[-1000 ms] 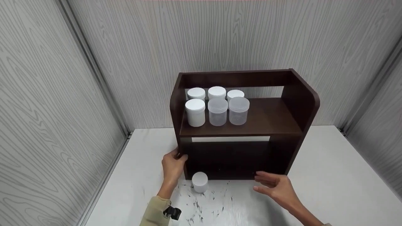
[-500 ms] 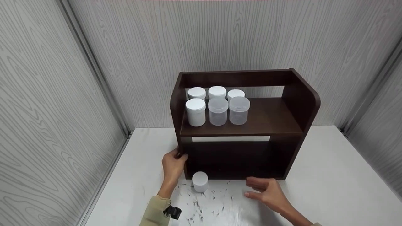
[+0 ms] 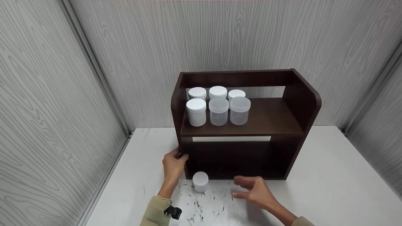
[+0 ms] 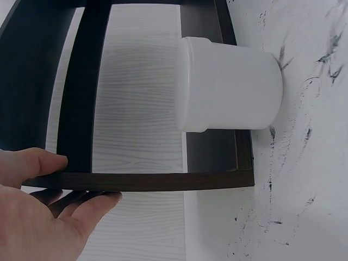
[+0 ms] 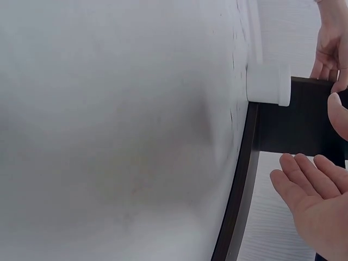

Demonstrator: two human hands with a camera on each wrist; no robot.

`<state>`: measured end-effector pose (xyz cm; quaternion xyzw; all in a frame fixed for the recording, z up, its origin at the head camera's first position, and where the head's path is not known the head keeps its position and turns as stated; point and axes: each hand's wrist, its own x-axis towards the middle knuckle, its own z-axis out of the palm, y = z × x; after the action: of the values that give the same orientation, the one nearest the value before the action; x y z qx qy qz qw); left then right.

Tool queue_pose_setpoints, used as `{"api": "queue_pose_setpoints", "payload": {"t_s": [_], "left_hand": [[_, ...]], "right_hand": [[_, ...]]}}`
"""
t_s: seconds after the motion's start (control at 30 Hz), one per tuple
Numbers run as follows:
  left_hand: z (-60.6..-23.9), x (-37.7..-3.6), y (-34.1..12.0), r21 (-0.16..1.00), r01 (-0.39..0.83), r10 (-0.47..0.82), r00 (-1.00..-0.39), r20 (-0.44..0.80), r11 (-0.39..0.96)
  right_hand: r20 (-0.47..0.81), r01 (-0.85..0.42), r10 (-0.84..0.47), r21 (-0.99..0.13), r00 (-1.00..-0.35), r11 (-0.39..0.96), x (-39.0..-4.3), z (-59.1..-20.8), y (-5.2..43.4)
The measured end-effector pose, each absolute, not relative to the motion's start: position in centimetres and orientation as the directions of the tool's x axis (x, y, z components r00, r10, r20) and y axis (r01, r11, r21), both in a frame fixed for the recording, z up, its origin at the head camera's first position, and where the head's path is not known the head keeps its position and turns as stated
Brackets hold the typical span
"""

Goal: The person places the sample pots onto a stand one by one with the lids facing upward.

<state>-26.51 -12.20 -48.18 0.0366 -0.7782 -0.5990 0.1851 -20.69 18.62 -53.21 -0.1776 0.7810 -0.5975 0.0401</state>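
My left hand [image 3: 173, 165] pinches the left side panel of a dark brown wooden shelf [image 3: 241, 133], thumb on the inside and fingers outside, as the left wrist view shows too. A white lidded jar [image 3: 200, 182] stands upright on the table, right in front of the shelf's lower left corner. To the right of that jar, my right hand [image 3: 254, 191] hovers over the table with thumb and fingers spread apart and nothing between them. In the right wrist view its fingers [image 5: 310, 179] are extended, with the jar [image 5: 266, 84] beyond them.
On the upper shelf board, white jars [image 3: 196, 113] stand at the left, with two translucent jars [image 3: 219, 112] in the front row. Dark scuff marks [image 3: 198, 205] streak the white table [image 3: 326, 175]. Grey wood-patterned walls [image 3: 220, 37] enclose the back and sides.
My right hand has moved left along the shelf's front, closer to the jar on the table. The left hand keeps its hold on the side panel, and the jars have not moved.
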Motion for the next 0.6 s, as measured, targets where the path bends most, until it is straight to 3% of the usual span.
{"api": "queue_pose_setpoints", "payload": {"t_s": [0.6], "left_hand": [[-48.1, -26.4, -12.2, 0.947, 0.165, -0.281, -0.928, 0.244, 0.277]], "right_hand": [[0.166, -0.298, -0.439, -0.921, -0.883, 0.25, -23.6, -53.5, 13.4]]}}
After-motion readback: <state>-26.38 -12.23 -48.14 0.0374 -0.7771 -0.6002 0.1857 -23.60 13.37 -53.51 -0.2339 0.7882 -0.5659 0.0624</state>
